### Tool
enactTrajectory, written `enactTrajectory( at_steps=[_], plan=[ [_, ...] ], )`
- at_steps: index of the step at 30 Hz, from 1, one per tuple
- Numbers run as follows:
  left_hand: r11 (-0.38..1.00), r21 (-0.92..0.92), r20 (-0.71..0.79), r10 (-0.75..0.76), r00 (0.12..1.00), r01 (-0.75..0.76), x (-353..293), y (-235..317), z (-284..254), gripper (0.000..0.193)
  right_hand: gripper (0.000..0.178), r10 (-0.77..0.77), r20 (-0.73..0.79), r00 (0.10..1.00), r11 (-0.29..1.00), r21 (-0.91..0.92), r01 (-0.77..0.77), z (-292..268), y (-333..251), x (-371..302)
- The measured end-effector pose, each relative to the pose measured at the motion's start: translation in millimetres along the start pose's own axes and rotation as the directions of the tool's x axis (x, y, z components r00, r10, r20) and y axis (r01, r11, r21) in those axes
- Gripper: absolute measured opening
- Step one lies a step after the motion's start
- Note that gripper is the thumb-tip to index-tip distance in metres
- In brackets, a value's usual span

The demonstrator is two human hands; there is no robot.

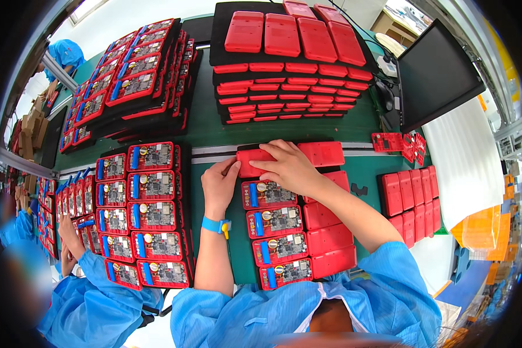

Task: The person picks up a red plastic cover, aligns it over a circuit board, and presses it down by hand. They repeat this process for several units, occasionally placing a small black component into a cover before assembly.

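Both hands are at a red plastic case half (pixel 249 155) at the far end of the left column on the table. My left hand (pixel 220 182) pinches its left end between thumb and fingers. Across its top lies my right hand (pixel 290 165), fingers spread, hiding much of it. Nearer me are several red cases with bare circuit boards (pixel 274 195), each with a blue cylindrical part and a round coin cell. A column of closed red case halves (pixel 329 240) stands right beside them. Whether a board lies under the held half is hidden.
Stacked black trays hold red case halves (pixel 281 35) at the back and boards in cases (pixel 151 49) at the back left. More cased boards (pixel 152 184) lie left, by a co-worker's hand (pixel 71 235). Red cases (pixel 412 191) and a monitor (pixel 438 75) are right.
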State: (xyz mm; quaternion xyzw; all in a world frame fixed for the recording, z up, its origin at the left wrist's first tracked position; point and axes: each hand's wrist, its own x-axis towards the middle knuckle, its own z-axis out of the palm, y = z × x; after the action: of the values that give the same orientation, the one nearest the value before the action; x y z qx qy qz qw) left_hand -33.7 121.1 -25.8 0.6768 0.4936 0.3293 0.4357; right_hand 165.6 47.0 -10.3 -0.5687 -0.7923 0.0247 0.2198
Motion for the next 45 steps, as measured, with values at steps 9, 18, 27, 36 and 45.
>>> enactTrajectory(
  at_steps=[9, 18, 27, 36, 45],
  plan=[
    [0.999, 0.008, 0.032, 0.038, 0.999, -0.038, 6.9, -2.7, 5.7, 0.028, 0.046, 0.015, 0.141, 0.990, 0.996, -0.086, -0.003, -5.9, -1.0, -3.4],
    [0.992, -0.109, -0.084, 0.060, 0.995, -0.069, 6.4, -22.2, 15.7, 0.025, 0.064, 0.085, 0.253, 0.964, 0.992, -0.108, -0.059, -13.4, -6.0, -2.1],
    [0.877, -0.480, 0.100, 0.040, 0.994, 0.013, -1.4, 4.4, 4.1, 0.024, 0.071, -0.100, -0.018, 0.995, 0.982, -0.160, 0.096, -9.8, 3.5, -7.1],
    [0.928, -0.289, 0.009, 0.247, 0.969, -0.234, -3.0, -14.2, 6.6, 0.025, 0.055, 0.125, -0.208, 0.970, 0.969, 0.236, -0.074, -16.3, 19.3, -9.0],
    [0.891, -0.415, 0.042, 0.222, 0.974, -0.185, -5.2, -14.1, 7.6, 0.026, 0.032, 0.292, 0.037, 0.956, 0.828, 0.490, -0.272, -23.9, 30.0, -9.1]
  ],
)
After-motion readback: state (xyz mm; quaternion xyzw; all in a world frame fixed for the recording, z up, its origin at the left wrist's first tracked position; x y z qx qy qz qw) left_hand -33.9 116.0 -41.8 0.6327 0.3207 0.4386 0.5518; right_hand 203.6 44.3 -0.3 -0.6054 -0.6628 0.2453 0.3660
